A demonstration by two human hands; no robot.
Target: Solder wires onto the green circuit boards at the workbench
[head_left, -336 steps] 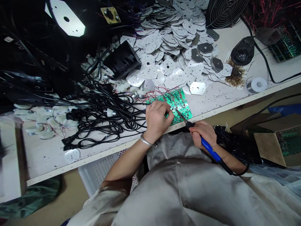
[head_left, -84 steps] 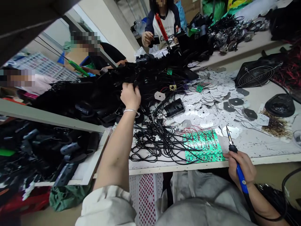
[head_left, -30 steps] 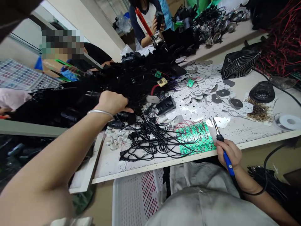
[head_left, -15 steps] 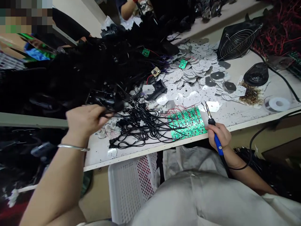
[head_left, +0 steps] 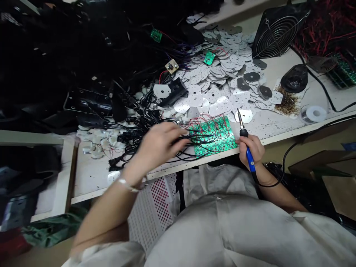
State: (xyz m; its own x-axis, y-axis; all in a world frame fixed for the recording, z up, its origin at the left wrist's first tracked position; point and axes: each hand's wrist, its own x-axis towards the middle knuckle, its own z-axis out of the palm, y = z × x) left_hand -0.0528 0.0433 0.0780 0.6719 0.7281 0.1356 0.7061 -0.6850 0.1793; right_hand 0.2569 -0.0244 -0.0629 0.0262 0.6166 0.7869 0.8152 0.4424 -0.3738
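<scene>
- Step in hand, it appears: I am bringing black leads (head_left: 204, 142) across a green board (head_left: 219, 142), at lower centre of the frame, with red wires already lying on it.
- My left hand (head_left: 158, 142) is hovering at the board's left edge, blurred. The leads are running out from under my fingers, but I cannot tell whether the hand is closed on them.
- My right hand (head_left: 250, 150) is closed firmly around the blue handle of a soldering iron (head_left: 249, 159), with the tip pointing up and away, just off the board's right edge.
- A tangle of black cords (head_left: 136, 146) is lying left of the board, on a white bench (head_left: 89, 183).
- A heap of white metal discs (head_left: 219, 107) is spreading above the board, at upper centre.
- A wire-guarded fan (head_left: 279, 33) is sitting at upper right, with a spool of solder (head_left: 314, 114) near the bench edge at right.
- My judgement: the next move calls for seating the lead ends on the board, keeping them clear of the hot tip, before the iron comes down.
</scene>
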